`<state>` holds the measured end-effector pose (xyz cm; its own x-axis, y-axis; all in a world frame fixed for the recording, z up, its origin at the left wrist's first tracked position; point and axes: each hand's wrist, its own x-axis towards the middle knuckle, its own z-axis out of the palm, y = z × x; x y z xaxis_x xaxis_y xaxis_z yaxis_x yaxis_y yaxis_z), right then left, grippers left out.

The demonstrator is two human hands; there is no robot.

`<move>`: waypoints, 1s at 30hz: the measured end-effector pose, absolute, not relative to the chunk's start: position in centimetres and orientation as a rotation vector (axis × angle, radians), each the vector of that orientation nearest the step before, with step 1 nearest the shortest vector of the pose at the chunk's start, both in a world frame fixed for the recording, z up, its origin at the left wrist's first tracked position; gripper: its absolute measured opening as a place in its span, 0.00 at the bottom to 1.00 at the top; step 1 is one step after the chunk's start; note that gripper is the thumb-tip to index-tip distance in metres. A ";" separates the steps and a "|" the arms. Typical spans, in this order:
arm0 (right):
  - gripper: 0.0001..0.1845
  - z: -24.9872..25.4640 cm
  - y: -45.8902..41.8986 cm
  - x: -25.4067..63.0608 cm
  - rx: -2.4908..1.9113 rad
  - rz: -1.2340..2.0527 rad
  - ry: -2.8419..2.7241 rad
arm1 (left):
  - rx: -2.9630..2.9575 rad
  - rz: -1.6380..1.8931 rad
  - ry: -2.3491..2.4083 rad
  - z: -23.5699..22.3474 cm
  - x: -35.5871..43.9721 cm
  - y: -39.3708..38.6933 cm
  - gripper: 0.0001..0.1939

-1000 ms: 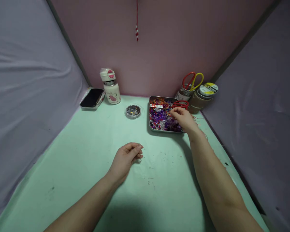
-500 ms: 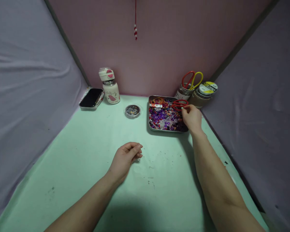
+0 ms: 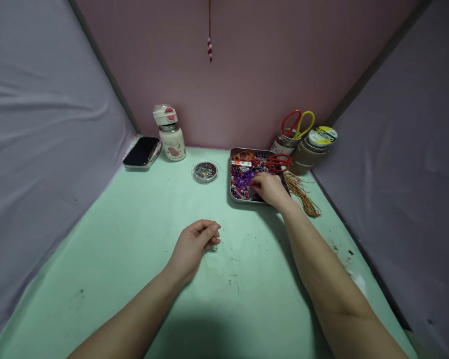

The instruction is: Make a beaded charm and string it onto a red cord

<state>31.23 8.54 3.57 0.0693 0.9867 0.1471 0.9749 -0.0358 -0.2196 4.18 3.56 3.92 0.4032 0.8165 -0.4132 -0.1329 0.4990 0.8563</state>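
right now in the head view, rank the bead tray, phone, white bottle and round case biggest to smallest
1. Bead tray: largest, though partly covered.
2. White bottle and phone: too alike to rank.
3. Round case: smallest.

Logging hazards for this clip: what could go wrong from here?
1. The right hand is over the beads in the shallow tray; a knock might spill some.
2. The red-handled scissors lie at the tray's far right, near that hand, and could get bumped.
3. Loose threads lie beside the right forearm, which might drag or snag them.
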 end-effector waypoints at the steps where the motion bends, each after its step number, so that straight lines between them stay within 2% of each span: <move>1: 0.08 3.4 8.7 31.1 -2.120 0.061 -1.989 | 0.843 0.699 0.971 3.9 4.2 3.5 0.13; 16: 0.07 2.8 9.3 31.0 -2.270 0.116 -2.008 | 0.825 0.703 0.980 3.7 4.4 3.7 0.13; 24: 0.07 2.7 9.3 30.9 -2.106 -0.017 -1.884 | 0.803 0.755 0.978 3.8 4.1 4.0 0.14; 30: 0.04 3.9 8.9 29.5 -1.869 0.030 -1.697 | 0.786 0.786 0.979 4.0 3.9 4.1 0.14</move>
